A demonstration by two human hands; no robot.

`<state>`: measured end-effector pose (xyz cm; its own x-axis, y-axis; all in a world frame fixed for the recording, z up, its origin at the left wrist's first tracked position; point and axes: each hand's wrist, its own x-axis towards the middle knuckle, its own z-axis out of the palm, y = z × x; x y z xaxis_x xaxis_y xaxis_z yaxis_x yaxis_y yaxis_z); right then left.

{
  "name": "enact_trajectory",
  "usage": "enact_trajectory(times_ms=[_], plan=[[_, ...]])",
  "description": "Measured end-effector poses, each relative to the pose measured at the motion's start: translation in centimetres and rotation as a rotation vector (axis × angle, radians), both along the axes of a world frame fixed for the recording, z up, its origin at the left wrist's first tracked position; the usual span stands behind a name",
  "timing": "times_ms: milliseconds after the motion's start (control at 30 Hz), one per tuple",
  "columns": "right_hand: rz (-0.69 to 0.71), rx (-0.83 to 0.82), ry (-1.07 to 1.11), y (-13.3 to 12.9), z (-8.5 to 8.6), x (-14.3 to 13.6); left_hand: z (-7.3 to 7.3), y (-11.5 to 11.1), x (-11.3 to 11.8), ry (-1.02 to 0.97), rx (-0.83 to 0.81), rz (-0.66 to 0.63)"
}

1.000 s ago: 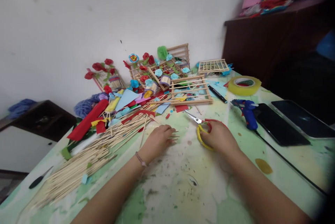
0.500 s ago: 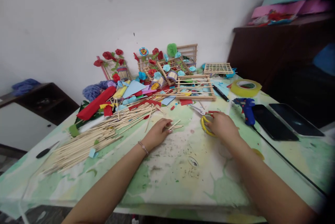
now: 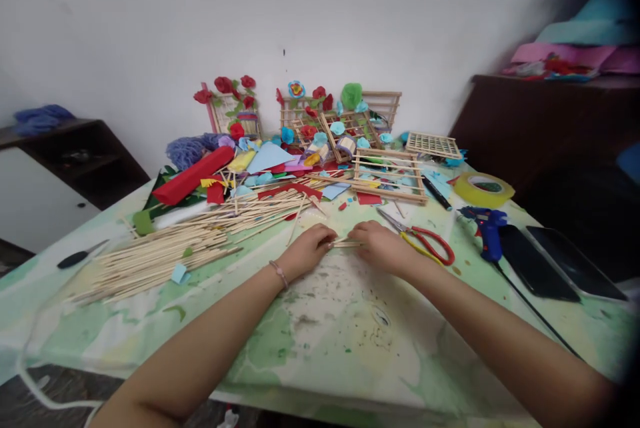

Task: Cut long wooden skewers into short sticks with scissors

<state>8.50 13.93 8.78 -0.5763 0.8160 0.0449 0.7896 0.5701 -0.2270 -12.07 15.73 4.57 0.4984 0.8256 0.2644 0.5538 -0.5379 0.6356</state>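
Note:
A few short pale wooden sticks [image 3: 345, 243] lie level between my two hands, low over the tablecloth. My left hand [image 3: 311, 249] is closed on their left ends, with a bracelet at its wrist. At their right ends, the fingers of my right hand [image 3: 377, 246] are closed too. Just right of that hand rest scissors [image 3: 431, 241] with a red and a yellow handle, partly behind my wrist. To the left, many long sticks [image 3: 160, 258] are spread in a loose pile.
Stick frames [image 3: 390, 175] and paper flowers [image 3: 235, 88] stand against the wall. At right are a tape roll [image 3: 484, 189], a blue glue gun [image 3: 490, 231] with its cable, a black marker [image 3: 437, 193] and two phones [image 3: 537, 265]. A dark-handled tool [image 3: 75, 259] lies far left.
My right hand has let go of the scissors, which now lie on the table, and moved left to the short sticks. My left hand stays at the sticks. The view has shifted slightly.

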Motion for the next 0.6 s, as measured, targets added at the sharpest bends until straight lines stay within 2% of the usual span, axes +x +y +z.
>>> enact_trajectory(times_ms=[100, 200, 367, 500, 600], plan=[[0.019, 0.001, 0.028, 0.9, -0.8, -0.2, 0.2, 0.0, -0.6, 0.002, 0.021, 0.022], [0.029, -0.023, 0.049, 1.3, -0.8, -0.1, 0.3, -0.1, -1.0, 0.012, 0.042, 0.015], [0.033, -0.043, 0.06, 1.7, -0.7, -0.2, -0.5, -0.1, -0.8, 0.031, 0.121, -0.009], [-0.002, -0.055, 0.051, 1.9, -0.7, -0.6, -0.9, 0.2, -0.8, 0.021, 0.142, 0.072], [0.027, -0.059, 0.03, 2.1, -0.7, -0.8, -0.1, -0.4, -0.8, 0.063, 0.254, 0.122]])
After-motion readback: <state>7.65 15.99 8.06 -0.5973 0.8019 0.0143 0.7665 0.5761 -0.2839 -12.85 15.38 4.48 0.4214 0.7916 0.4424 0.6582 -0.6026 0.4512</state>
